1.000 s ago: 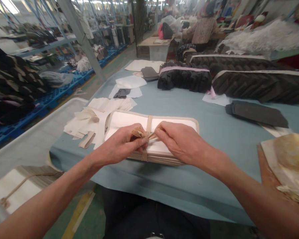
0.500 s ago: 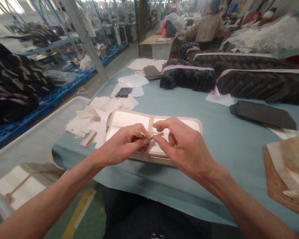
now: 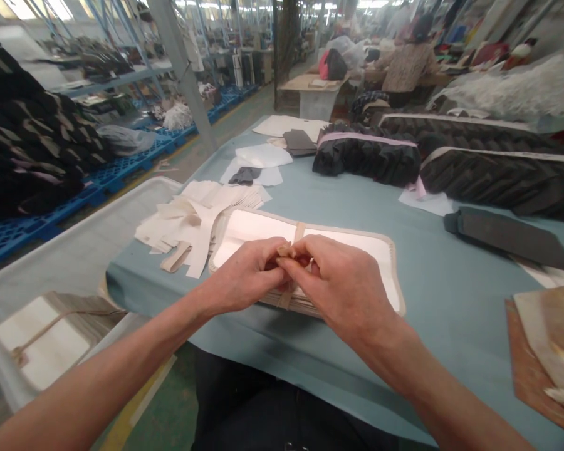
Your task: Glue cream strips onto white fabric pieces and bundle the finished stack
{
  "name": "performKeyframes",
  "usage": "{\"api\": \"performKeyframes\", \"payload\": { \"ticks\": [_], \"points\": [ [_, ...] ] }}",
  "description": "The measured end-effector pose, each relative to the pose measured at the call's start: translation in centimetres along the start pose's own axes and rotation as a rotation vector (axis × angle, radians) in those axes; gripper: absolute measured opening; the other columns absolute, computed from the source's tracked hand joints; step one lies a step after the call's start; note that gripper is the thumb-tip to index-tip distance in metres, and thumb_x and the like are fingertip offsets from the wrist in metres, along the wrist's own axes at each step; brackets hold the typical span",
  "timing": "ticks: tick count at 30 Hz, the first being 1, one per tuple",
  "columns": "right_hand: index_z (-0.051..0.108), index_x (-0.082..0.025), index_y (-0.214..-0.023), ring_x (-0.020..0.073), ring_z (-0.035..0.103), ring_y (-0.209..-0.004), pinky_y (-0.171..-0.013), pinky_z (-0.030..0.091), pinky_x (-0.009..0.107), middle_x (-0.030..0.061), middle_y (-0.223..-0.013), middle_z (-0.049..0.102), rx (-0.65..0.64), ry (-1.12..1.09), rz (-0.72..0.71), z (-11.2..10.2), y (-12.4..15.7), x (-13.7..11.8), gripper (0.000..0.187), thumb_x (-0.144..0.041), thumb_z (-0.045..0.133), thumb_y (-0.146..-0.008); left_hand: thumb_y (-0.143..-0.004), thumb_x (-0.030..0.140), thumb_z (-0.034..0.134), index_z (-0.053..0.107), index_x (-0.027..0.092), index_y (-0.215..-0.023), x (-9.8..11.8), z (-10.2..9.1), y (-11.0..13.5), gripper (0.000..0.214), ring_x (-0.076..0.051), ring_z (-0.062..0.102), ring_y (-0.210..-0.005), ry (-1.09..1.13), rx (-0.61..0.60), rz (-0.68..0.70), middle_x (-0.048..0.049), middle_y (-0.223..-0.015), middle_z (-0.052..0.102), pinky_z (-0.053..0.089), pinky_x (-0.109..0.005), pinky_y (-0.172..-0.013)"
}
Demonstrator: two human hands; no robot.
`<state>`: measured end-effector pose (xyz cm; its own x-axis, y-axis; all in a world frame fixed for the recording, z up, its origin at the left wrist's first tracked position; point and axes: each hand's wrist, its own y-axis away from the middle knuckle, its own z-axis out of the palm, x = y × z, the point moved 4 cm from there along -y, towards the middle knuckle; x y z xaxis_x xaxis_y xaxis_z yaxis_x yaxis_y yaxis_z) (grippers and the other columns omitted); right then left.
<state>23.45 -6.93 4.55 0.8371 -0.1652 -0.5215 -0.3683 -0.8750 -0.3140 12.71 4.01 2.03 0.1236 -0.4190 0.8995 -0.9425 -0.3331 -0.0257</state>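
A beige tie strip (image 3: 285,250) is pinched by the left hand (image 3: 244,275) and right hand (image 3: 343,285) above a bundled stack of white pieces (image 3: 352,254); the bundle is laid on the counter (image 3: 451,300).

The bundle of flat pieces (image 3: 249,228) is seen as white on top and is edged in beige. It is crossed by a tan strip (image 3: 299,230). The table (image 3: 451,300) is covered in pale grey-blue. The loose cut pieces (image 3: 192,210) are shown in cream. Black is seen on the pleated bundles (image 3: 366,160), and one is banded in pale pink. A flat piece (image 3: 507,235) is coloured dark grey. The pallets (image 3: 131,166) are coloured bright blue. A small print, perhaps floral, is worn by a distant person (image 3: 407,66).
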Motion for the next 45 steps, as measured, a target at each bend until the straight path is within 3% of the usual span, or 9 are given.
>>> {"api": "performKeyframes", "payload": {
  "ticks": [5, 8, 11, 17, 21, 26, 29, 36, 45],
  "points": [
    [0.065, -0.023, -0.081, 0.0155, 0.057, -0.067, -0.064, 0.036, 0.029, -0.0016, -0.075, 0.068, -0.064, -0.291, 0.018, 0.2, -0.4, 1.3, 0.016, -0.030, 0.065, -0.095, -0.091, 0.026, 0.063, 0.062, 0.019, -0.082, -0.1, 0.0, 0.1, 0.012, -0.014, 0.059, -0.071, 0.056, -0.004, -0.018, 0.0011, -0.075, 0.066, 0.045, -0.025, -0.065],
    [0.062, -0.023, -0.082, 0.0144, 0.056, -0.065, -0.062, 0.039, 0.028, -0.0024, -0.074, 0.065, 0.004, -0.438, 0.111, 0.2, 0.1, 2.8, 0.017, -0.035, 0.064, -0.094, -0.091, 0.031, 0.068, 0.063, 0.018, -0.084, -0.3, -0.1, 0.2, 0.016, -0.014, 0.062, -0.071, 0.115, -0.011, -0.040, -0.0004, -0.077, 0.068, 0.047, -0.025, -0.065],
    [0.058, -0.023, -0.081, 0.0138, 0.055, -0.062, -0.059, 0.040, 0.028, -0.0028, -0.072, 0.061, 0.061, -0.521, 0.177, 0.3, 1.3, 3.7, 0.021, -0.039, 0.064, -0.094, -0.095, 0.039, 0.070, 0.066, 0.016, -0.100, -0.2, -0.1, 0.1, 0.024, -0.014, 0.062, -0.068, 0.199, -0.029, -0.051, -0.0001, -0.074, 0.070, 0.046, -0.024, -0.062],
    [0.050, -0.024, -0.083, 0.0090, 0.040, -0.046, -0.044, 0.028, 0.025, -0.0059, -0.062, 0.057, -0.130, -0.868, 0.221, 1.1, 2.0, 3.3, 0.030, -0.046, 0.064, -0.097, -0.094, 0.045, 0.074, 0.068, 0.013, -0.109, -0.2, 0.0, -0.1, 0.036, -0.012, 0.057, -0.064, 0.265, -0.015, -0.109, 0.0004, -0.070, 0.067, 0.040, -0.021, -0.057],
    [0.053, -0.022, -0.083, 0.0075, 0.038, -0.050, -0.047, 0.029, 0.025, -0.0030, -0.073, 0.062, -0.119, -0.855, 0.167, 0.9, 1.5, 3.0, 0.029, -0.044, 0.061, -0.100, -0.094, 0.041, 0.073, 0.066, 0.014, -0.093, -0.3, 0.0, 0.0, 0.028, -0.012, 0.059, -0.069, 0.324, 0.037, -0.072, -0.0012, -0.077, 0.066, 0.048, -0.023, -0.064],
    [0.050, -0.023, -0.083, 0.0108, 0.045, -0.058, -0.052, 0.034, 0.027, -0.0048, -0.069, 0.055, -0.120, -0.795, 0.173, 1.2, 1.5, 2.9, 0.029, -0.046, 0.057, -0.100, -0.094, 0.042, 0.071, 0.063, 0.016, -0.086, 0.0, -0.1, 0.0, 0.028, -0.008, 0.046, -0.055, 0.276, 0.084, -0.060, 0.0015, -0.071, 0.061, 0.033, -0.021, -0.050],
    [0.048, -0.024, -0.085, 0.0110, 0.042, -0.058, -0.053, 0.032, 0.028, -0.0058, -0.069, 0.053, -0.148, -0.768, 0.208, 1.4, 1.5, 3.1, 0.031, -0.049, 0.055, -0.101, -0.094, 0.041, 0.068, 0.064, 0.016, -0.083, 0.2, -0.3, 0.1, 0.028, -0.009, 0.044, -0.056, 0.201, 0.122, -0.054, 0.0004, -0.071, 0.063, 0.031, -0.022, -0.051],
    [0.046, -0.023, -0.085, 0.0116, 0.040, -0.063, -0.059, 0.034, 0.029, -0.0065, -0.071, 0.050, -0.173, -0.726, 0.229, 1.6, 1.1, 3.5, 0.031, -0.049, 0.052, -0.102, -0.096, 0.040, 0.066, 0.063, 0.017, -0.084, 0.1, -0.3, 0.3, 0.026, -0.013, 0.056, -0.069, 0.175, 0.154, -0.021, -0.0012, -0.078, 0.067, 0.040, -0.025, -0.063],
    [0.046, -0.024, -0.080, 0.0133, 0.042, -0.063, -0.059, 0.034, 0.030, -0.0050, -0.071, 0.051, -0.209, -0.595, 0.164, 0.8, 0.2, 3.3, 0.028, -0.044, 0.048, -0.100, -0.091, 0.051, 0.075, 0.061, 0.018, -0.086, 0.1, -0.4, 0.4, 0.036, -0.012, 0.055, -0.064, 0.204, 0.189, -0.049, -0.0004, -0.074, 0.068, 0.039, -0.023, -0.057]
  ]
}}
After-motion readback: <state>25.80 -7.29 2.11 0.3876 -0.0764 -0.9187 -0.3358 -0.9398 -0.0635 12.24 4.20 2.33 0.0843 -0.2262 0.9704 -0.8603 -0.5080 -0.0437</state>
